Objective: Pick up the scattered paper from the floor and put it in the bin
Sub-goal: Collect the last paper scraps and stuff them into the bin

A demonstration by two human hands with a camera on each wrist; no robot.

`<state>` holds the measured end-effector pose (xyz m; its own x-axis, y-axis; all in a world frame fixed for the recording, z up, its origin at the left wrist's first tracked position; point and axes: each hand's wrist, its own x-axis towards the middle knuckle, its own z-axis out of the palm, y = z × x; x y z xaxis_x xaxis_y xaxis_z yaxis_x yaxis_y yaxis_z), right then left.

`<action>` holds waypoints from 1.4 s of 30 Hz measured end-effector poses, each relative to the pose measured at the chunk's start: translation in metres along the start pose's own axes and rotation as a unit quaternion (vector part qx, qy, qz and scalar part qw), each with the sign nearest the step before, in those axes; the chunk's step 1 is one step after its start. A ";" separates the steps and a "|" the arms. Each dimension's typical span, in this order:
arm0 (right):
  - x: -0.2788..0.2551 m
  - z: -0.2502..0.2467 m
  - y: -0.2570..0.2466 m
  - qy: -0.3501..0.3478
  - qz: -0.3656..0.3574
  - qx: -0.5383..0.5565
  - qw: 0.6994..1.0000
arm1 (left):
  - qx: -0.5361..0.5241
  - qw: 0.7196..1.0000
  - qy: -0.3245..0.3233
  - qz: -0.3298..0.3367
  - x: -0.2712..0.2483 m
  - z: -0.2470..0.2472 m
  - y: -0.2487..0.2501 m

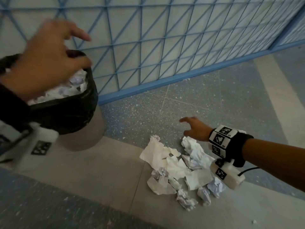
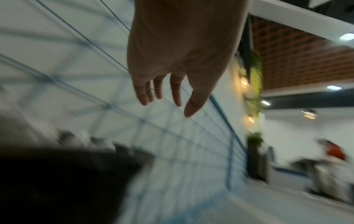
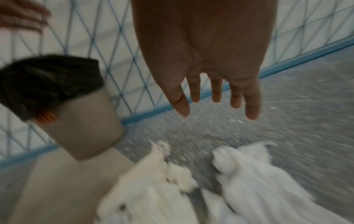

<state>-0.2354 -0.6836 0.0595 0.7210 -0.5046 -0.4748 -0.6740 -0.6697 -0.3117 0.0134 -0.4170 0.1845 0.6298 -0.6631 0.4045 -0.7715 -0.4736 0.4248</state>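
A grey bin lined with a black bag stands at the left by the wall, with crumpled paper piled inside. My left hand hovers over its mouth, fingers spread and holding nothing; the left wrist view shows the same open left hand. A heap of crumpled and torn white paper lies on the floor at centre. My right hand hangs just above the far edge of that heap, fingers spread and empty. In the right wrist view the right hand is above the paper, with the bin to its left.
A white wall panel with a blue lattice and blue base rail runs behind the bin and the heap. The floor is speckled grey tile with a beige strip. A small paper scrap lies at lower right.
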 end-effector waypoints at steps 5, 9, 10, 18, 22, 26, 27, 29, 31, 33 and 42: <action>-0.022 0.038 0.046 -0.135 0.122 -0.107 0.978 | 0.012 0.921 -0.380 0.085 -0.090 0.125 0.102; -0.034 0.067 0.052 -0.186 0.094 -0.080 0.975 | 0.030 0.851 -0.522 0.047 -0.130 0.207 0.103; -0.032 0.075 0.054 -0.190 0.089 -0.089 0.974 | 0.027 0.842 -0.537 0.044 -0.138 0.219 0.109; -0.016 0.089 0.057 -0.083 0.007 -0.059 0.995 | 0.101 0.876 -0.459 0.111 -0.155 0.254 0.102; -0.009 0.074 0.048 -0.060 -0.011 -0.013 0.998 | -0.029 0.902 -0.431 -0.002 -0.140 0.238 0.084; -0.003 0.041 0.022 0.011 -0.009 0.046 0.999 | -0.176 0.924 -0.324 -0.098 -0.117 0.201 0.071; -0.002 0.029 0.012 0.033 -0.016 0.064 0.997 | -0.200 0.926 -0.302 -0.103 -0.111 0.188 0.069; 0.002 0.005 -0.010 0.072 -0.048 0.108 0.990 | -0.243 0.930 -0.259 -0.098 -0.098 0.159 0.067; 0.003 -0.020 -0.039 0.096 -0.090 0.177 0.975 | -0.279 0.934 -0.206 -0.081 -0.084 0.123 0.065; 0.000 -0.044 -0.073 0.092 -0.135 0.270 0.949 | -0.289 0.946 -0.135 -0.061 -0.068 0.083 0.061; -0.026 -0.090 -0.278 0.106 -0.356 0.365 0.854 | -0.215 0.954 0.166 -0.127 -0.012 -0.052 -0.015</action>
<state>-0.0524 -0.5335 0.2322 0.9503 -0.2503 0.1852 0.0831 -0.3691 -0.9257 0.0225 -0.3716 0.2153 0.8400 -0.3045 0.4490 -0.5276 -0.2657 0.8069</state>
